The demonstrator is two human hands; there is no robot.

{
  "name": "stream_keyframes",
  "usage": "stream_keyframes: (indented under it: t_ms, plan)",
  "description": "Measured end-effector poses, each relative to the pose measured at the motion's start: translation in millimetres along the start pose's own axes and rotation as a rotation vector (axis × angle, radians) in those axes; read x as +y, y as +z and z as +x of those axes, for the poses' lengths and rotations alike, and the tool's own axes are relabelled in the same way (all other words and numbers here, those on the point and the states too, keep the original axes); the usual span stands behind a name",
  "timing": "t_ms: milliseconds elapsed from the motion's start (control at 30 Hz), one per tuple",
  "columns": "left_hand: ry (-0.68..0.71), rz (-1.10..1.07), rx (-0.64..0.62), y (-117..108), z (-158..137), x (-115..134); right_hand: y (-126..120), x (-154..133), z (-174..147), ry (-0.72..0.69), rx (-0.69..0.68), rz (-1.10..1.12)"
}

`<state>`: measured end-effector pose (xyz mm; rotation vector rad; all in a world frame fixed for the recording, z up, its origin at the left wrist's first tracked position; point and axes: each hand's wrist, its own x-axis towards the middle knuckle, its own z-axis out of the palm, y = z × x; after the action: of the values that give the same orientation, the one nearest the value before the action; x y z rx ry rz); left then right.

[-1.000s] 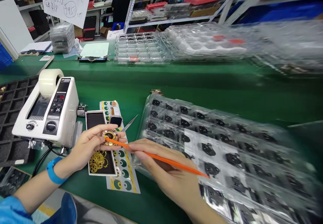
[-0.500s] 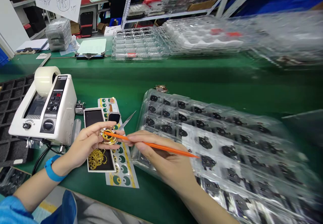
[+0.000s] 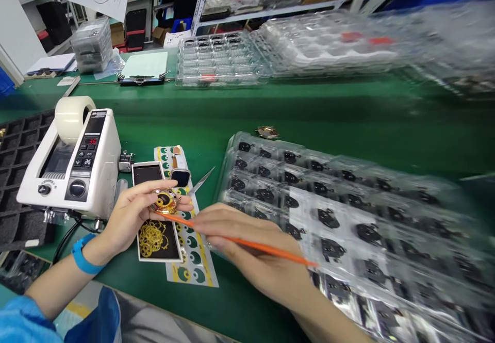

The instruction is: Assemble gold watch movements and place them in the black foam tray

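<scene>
Left grip point(image 3: 133, 209): thumb and fingers curled in around a round gold piece point(image 3: 165, 201) that looks like a watch case, held over a shallow white-rimmed box point(image 3: 147, 173) on the green counter point(image 3: 174, 116). Right grip point(image 3: 255, 245): fingers pinched together on a slim orange stick point(image 3: 270, 250), whose far-left end reaches the near edge of the gold piece; whether they touch cannot be made out. A blue band point(image 3: 83, 255) circles the left wrist.

Inside the box, at its near end, lies a tangle of yellow rings point(image 3: 153, 237). Partly under the box, to its right, is a sheet of green and yellow cut-outs point(image 3: 212, 278), with a dark-screened smartwatch point(image 3: 180, 178) at its far part and a pointed metal blade point(image 3: 201, 180) just beside that.

To the left stands a white tape dispenser point(image 3: 104, 162), its display reading 36 in red. To the right, clear trays point(image 3: 229, 163) hold rows of black parts; a second gold piece point(image 3: 267, 132) sits just beyond their far edge.
</scene>
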<state>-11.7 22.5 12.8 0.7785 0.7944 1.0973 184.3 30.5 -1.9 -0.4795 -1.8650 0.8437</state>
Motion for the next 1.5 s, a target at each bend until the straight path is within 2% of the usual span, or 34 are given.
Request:
stream_keyframes:
  t_ms: [133, 300, 367, 467, 567, 900, 1067, 1267, 1500]
  plan:
    - [-0.01, 0.019, 0.053, 1, 0, -2, 6, -3, -2, -0.167, -0.081, -0.171]
    - [-0.042, 0.0, 0.05, 0, 1, -3, 4, -7, -6, -0.189, -0.121, -0.21]
    - [-0.048, 0.008, 0.053, 0, 2, -3, 0, -10, -6, -0.149, -0.078, -0.163]
    - [-0.041, 0.041, 0.035, 0, 2, -3, -2, -13, -8, -0.051, 0.071, -0.12]
    - [-0.044, 0.069, 0.028, 2, 1, -4, 1, -11, -11, 0.021, 0.186, -0.176]
    - [-0.04, 0.002, -0.021, 8, -3, -18, 26, -1, -16, -0.097, 0.236, -0.487]
    - [-0.05, -0.009, 0.039, 6, -1, -22, 30, 9, -16, -0.279, 0.163, -0.646]
    - [-0.066, 0.012, 0.074, 1, 2, -21, 22, 9, -12, -0.472, -0.102, -0.867]
    - [-0.153, -0.014, 0.102, 1, 4, -16, 19, 6, -9, -0.477, -0.187, -0.934]
